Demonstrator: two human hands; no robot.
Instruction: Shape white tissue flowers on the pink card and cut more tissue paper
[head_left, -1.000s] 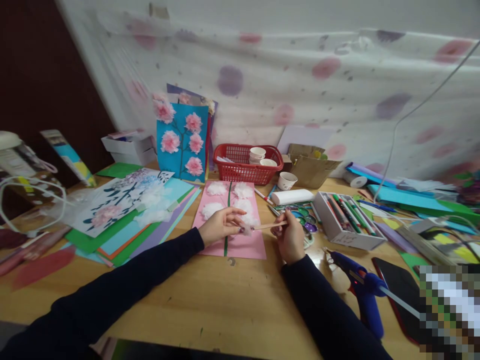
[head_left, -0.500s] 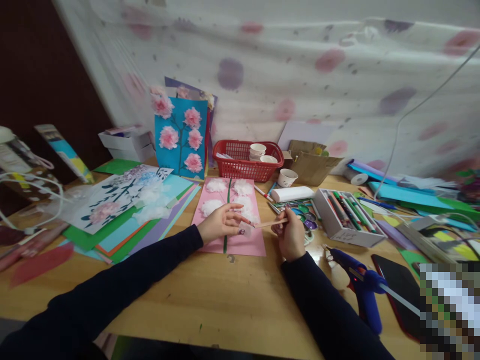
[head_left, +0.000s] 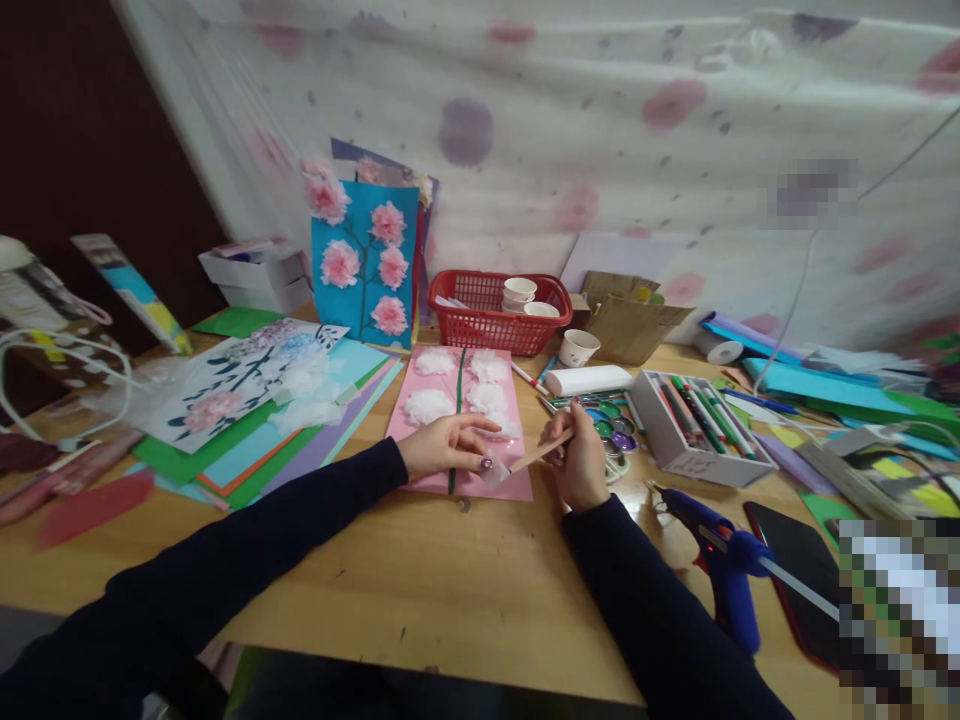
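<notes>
A left hand (head_left: 450, 445), fingers narrowed w/ the thumb on a thin, translucent white scrap (head_left: 495, 472), faces a right hand (head_left: 581, 468) closed around a slim, flat, light-wood stick (head_left: 534, 454) above a cluttered wooden desk (head_left: 450, 585). The scrap hangs at the left thumb tip, over the lower right of a rectangular pink card (head_left: 514, 485); the stick's far end points at it (contact or tiny gap, can't tell from this angle). Left index finger stands raised, apart from the thumb; exactly what backs the scrap is partly hidden.

Card lies flat, w/ a dark-green painted stem (head_left: 460, 375) & fluffy white blossoms (head_left: 489, 366) on either side. At right, near the R forearm: a blue glue gun (head_left: 705, 535) beside a black phone (head_left: 795, 575).

Handling, judged by eye: scrap looks v. light, limp & easily torn or creased, so best taken by one edge or corner w/ a soft pinch. Stick seems light, stiff & dry, prob. easy to grip; hold well back from the tip, approx. as the R hand does.
</notes>
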